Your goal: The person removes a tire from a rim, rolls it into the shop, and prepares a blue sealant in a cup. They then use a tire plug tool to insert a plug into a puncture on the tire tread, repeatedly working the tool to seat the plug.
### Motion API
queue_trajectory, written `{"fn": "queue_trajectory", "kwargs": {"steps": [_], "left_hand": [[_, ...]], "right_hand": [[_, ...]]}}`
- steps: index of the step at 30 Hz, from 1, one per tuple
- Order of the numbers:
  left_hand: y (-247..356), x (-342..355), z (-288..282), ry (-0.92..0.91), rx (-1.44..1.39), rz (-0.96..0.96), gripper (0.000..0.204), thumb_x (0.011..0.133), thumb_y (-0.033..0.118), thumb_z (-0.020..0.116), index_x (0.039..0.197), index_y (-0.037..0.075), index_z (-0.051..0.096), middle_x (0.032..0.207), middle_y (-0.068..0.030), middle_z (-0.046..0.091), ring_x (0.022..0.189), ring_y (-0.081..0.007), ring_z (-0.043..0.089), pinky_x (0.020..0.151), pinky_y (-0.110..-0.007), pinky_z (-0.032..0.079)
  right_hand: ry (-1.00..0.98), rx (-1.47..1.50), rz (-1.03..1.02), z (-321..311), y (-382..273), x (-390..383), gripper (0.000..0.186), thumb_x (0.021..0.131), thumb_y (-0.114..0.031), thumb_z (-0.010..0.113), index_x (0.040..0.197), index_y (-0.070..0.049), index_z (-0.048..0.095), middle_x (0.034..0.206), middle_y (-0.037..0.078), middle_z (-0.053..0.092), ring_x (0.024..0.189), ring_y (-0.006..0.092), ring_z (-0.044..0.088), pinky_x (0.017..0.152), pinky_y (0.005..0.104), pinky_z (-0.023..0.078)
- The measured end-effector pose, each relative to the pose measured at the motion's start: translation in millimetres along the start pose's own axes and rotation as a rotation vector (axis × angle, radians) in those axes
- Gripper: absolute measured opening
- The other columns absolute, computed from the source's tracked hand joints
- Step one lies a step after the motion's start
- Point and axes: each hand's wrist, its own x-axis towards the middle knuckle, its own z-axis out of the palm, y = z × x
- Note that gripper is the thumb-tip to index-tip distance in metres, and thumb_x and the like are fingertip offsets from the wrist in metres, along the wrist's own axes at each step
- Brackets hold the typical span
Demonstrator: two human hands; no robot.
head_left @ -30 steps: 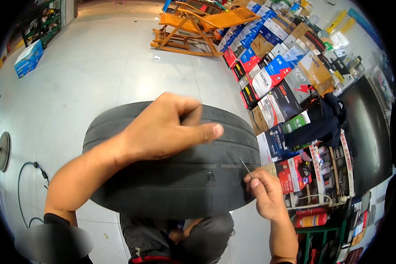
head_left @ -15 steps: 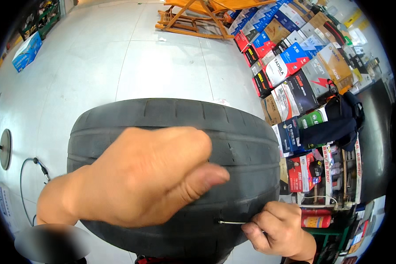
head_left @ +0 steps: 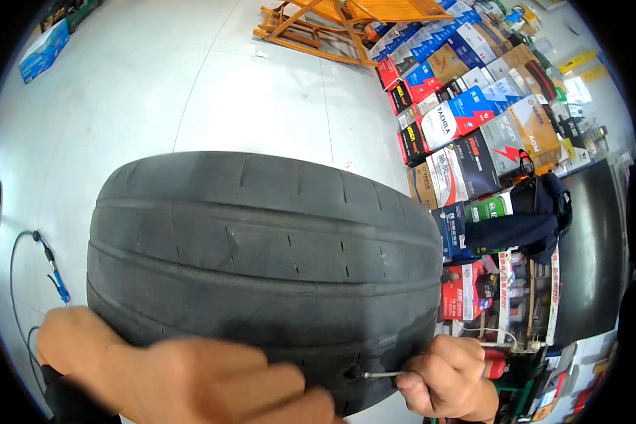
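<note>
A worn black tire point(head_left: 261, 240) stands in front of me, its tread facing up, with grooves and small cuts. My right hand point(head_left: 449, 378) is closed on a thin metal rod point(head_left: 383, 374) at the tire's near right. The rod's far tip meets the tread at a dark, rough spot point(head_left: 352, 372); how deep it goes, I cannot tell. Across the near left of the tire is my left hand point(head_left: 219, 381), smeared by motion, its fingers curled. Whatever it may hold is hidden.
Stacked boxes point(head_left: 466, 113) and a shelf rack point(head_left: 530, 290) line the right side, with a dark jacket point(head_left: 530, 222) hanging there. An air hose with a blue nozzle point(head_left: 58, 283) lies on the floor at left. Farther off stands a wooden rocking chair point(head_left: 318, 35).
My left hand has dropped from over the middle of the tire toward its near edge. My right hand stays near the same place with the rod. The view has shifted slightly.
</note>
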Motion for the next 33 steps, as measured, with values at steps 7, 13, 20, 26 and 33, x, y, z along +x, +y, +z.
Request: {"fn": "queue_trajectory", "kwargs": {"steps": [7,13,20,26,33], "left_hand": [[8.0,0.3,10.9,-0.091,0.43,0.224,0.008,0.074,0.016,0.062,0.072,0.008,0.061,0.079,-0.0058,0.059,0.068,-0.016,0.052,0.053,-0.024,0.034],[15.8,13.0,18.2,-0.06,0.447,0.11,0.01,0.067,0.008,0.065,0.076,0.004,0.064,0.078,-0.009,0.057,0.065,-0.0173,0.05,0.049,-0.024,0.035],[4.9,20.6,27.2,-0.163,0.227,-0.135,0.014,0.066,0.014,0.079,0.072,0.008,0.068,0.056,0.0018,0.051,0.042,-0.0078,0.05,0.035,-0.02,0.036],[-4.6,22.8,31.6,-0.085,0.061,-0.26,0.018,0.062,0.011,0.083,0.07,0.007,0.068,0.058,-0.0008,0.052,0.044,-0.0103,0.051,0.035,-0.021,0.035],[-4.2,18.3,30.2,-0.083,0.01,-0.333,0.016,0.062,0.009,0.081,0.073,0.005,0.07,0.062,-0.0036,0.057,0.046,-0.0112,0.055,0.038,-0.021,0.04]], "right_hand": [[-0.056,0.044,-0.058,-0.6,13.0,-1.5,0.019,0.068,-0.019,0.071,0.061,-0.008,0.057,0.054,0.002,0.044,0.041,0.0159,0.045,0.034,0.0289,0.033],[0.03,0.06,-0.166,3.3,24.7,-5.0,0.025,0.061,-0.023,0.076,0.06,-0.009,0.056,0.052,-0.001,0.037,0.039,0.0132,0.041,0.033,0.0274,0.028],[0.112,0.076,-0.141,4.6,23.9,-2.4,0.03,0.063,-0.022,0.077,0.055,-0.01,0.051,0.05,-0.002,0.036,0.036,0.0113,0.04,0.031,0.0261,0.028],[0.177,0.241,0.001,4.5,18.4,-12.6,0.023,0.07,-0.014,0.072,0.062,-0.008,0.051,0.057,0.005,0.043,0.047,0.0214,0.047,0.041,0.032,0.039],[0.145,0.194,-0.064,7.4,27.4,-7.9,0.033,0.064,-0.021,0.077,0.054,-0.011,0.048,0.048,-0.001,0.034,0.034,0.0134,0.038,0.03,0.0265,0.027]]}}
